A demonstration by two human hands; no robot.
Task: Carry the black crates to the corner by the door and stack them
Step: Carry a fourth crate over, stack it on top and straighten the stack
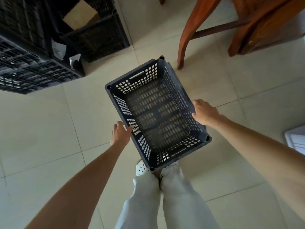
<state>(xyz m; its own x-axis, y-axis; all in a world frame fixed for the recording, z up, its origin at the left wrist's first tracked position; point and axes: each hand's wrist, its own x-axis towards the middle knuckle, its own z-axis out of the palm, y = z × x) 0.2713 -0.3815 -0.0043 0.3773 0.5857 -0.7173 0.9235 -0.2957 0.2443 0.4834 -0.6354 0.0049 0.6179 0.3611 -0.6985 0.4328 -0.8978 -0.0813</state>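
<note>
An empty black perforated crate [156,113] is held in front of my legs, above the tiled floor. My left hand [120,133] grips the rim of its left long side, thumb inside the wall. My right hand [204,113] grips the rim of the right long side. More black crates [24,66] stand stacked at the upper left; one further back [97,35] holds a brown cardboard piece.
A wooden chair [222,28] stands at the upper right, its front leg close to the crate's far corner. A white object [295,139] lies at the right edge. Beige floor tiles [49,129] spread left and right of me.
</note>
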